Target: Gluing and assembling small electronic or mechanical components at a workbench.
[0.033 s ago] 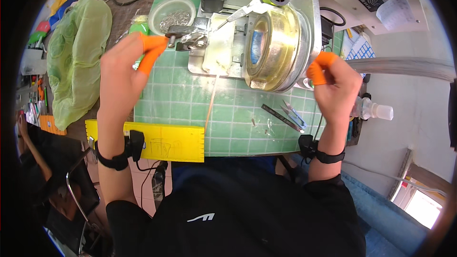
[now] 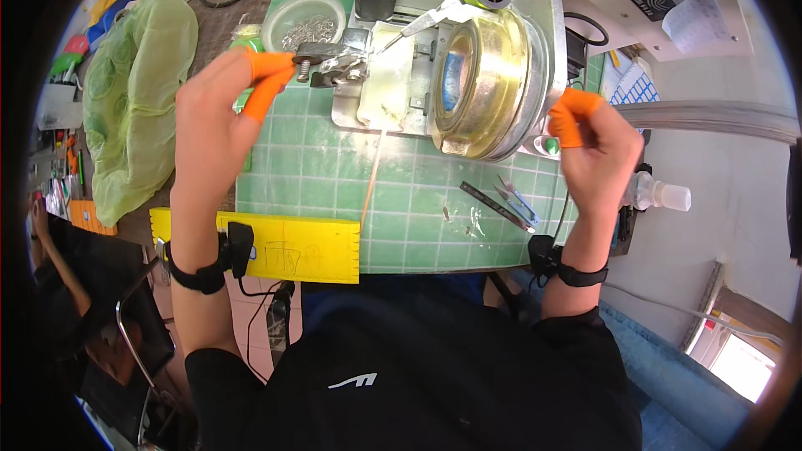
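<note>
Orange finger covers sit on the fingertips of both hands. My left hand (image 2: 213, 108) is pinched closed, thumb and forefinger meeting beside a dark metal arm (image 2: 313, 57) with a spring bolt (image 2: 303, 72). Whatever lies between those fingertips is too small to tell. That arm belongs to a bench machine with a pale yellowish block (image 2: 386, 83) and a large yellow-clear wheel (image 2: 489, 88). At the wheel's right side my right hand (image 2: 597, 146) is curled, its covered fingertips pressed together; what they hold, if anything, is hidden. A pointed tool (image 2: 434, 12) slants down toward the block.
A round tub (image 2: 302, 21) of small metal pieces stands behind my left hand. Tweezers (image 2: 494, 205) and blue snips (image 2: 520, 202) lie on the green mat (image 2: 309, 167). A yellow ruled board (image 2: 292, 246) lies along the front edge. Green netting (image 2: 138, 100) is at left.
My right hand has shifted slightly to the right, away from the wheel, uncovering more of a small green-tipped item. My left hand stays pinched in nearly the same place.
</note>
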The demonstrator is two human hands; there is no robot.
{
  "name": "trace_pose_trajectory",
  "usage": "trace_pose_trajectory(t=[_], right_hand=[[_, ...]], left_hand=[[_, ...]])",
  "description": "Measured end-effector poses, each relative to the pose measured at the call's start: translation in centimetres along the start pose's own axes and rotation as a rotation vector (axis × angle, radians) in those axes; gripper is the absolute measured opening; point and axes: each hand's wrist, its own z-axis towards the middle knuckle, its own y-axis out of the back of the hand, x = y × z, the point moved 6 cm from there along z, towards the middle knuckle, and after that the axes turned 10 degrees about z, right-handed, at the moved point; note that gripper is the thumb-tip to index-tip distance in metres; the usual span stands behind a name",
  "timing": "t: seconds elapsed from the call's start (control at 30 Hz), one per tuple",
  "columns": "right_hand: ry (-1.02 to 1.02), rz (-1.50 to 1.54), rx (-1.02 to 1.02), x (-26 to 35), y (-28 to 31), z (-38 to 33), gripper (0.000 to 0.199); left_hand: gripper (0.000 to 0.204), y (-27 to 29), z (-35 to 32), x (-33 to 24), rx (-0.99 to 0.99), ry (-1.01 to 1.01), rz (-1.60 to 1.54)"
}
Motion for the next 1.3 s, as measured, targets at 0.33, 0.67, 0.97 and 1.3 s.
trace_pose_trajectory(t=[0.33, 0.67, 0.97, 1.3], right_hand=[[0.057, -0.163, -0.225, -2.5, 9.1, -1.7, 0.018], [-0.038, -0.26, -0.138, -5.9, 10.1, -4.1, 0.016], [0.023, -0.17, -0.202, -7.0, 10.0, -3.9, 0.012], [-0.087, -0.163, -0.12, -6.5, 7.4, -4.6, 0.015]], left_hand=[[0.013, 0.4, 1.0, -0.8, 0.043, -0.036, 0.034], [0.013, -0.1, 0.9, -1.0, 0.031, 0.044, 0.142], [0.015, 0.0, 0.7, -0.7, 0.053, 0.044, 0.192], [0.017, 1.0, 0.2, 0.0, 0.021, 0.047, 0.28]])
